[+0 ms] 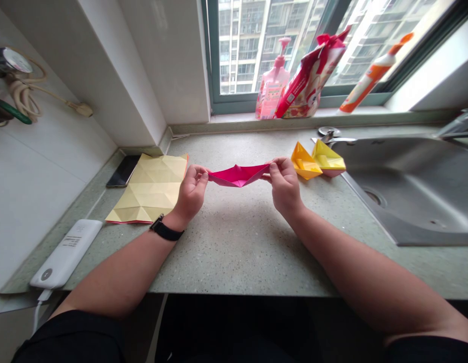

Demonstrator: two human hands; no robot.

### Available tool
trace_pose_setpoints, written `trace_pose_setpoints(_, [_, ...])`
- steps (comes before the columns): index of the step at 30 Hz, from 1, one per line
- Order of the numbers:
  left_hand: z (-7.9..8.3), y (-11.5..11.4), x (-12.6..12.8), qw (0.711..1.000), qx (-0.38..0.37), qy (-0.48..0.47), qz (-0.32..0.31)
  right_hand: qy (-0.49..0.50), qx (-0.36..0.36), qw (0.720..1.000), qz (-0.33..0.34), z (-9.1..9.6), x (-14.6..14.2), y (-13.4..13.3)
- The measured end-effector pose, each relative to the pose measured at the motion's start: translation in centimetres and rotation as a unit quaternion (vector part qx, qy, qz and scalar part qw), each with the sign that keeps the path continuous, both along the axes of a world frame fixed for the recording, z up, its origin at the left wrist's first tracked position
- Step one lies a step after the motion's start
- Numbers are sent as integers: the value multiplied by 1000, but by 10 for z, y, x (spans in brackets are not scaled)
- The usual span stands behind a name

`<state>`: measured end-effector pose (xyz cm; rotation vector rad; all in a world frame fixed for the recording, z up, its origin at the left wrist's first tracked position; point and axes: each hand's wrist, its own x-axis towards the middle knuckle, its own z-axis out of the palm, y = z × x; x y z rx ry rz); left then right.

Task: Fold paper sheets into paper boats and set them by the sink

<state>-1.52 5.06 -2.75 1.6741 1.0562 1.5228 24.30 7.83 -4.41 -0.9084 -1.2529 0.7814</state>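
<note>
I find the left hand (191,191) and right hand (283,185) apart, each pinching one tip of the pink fold (238,175) just above the counter (237,242). Judgement: an even outward pull should spare the creases. Bottle (272,85) and pouch (309,80) labels are unreadable.

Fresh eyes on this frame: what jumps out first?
The pink paper, folded, held over the counter, its ends pinched by the left hand and right hand. Then an orange boat and a yellow boat beside the sink, and a creased yellow sheet at left.
</note>
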Motion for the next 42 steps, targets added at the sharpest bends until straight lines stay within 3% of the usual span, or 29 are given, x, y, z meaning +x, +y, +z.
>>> trace_pose_setpoints(9, [-13,10,-5,999,-36,36,19,33,4,999,-23,-3,5,6])
trace_pose_setpoints(13, [-8,3,-7,989,45,135,50,-17,40,998,-43,-4,4,2])
trace_pose_setpoints(16, [2,-8,-6,950,171,255,64,-71,68,993,-64,-3,2,-4])
trace_pose_setpoints(18, [7,-14,-5,918,215,330,48,-102,80,989,-65,0,0,-10])
trace_pose_setpoints(24, [5,-19,0,863,205,462,-9,-157,121,980,-32,12,-11,-29])
trace_pose_setpoints(34, [6,-19,4,905,161,384,-82,-151,114,981,30,21,-14,-41])
trace_pose_setpoints(42, [8,-18,3,923,173,342,-46,-151,87,978,112,12,-6,-32])
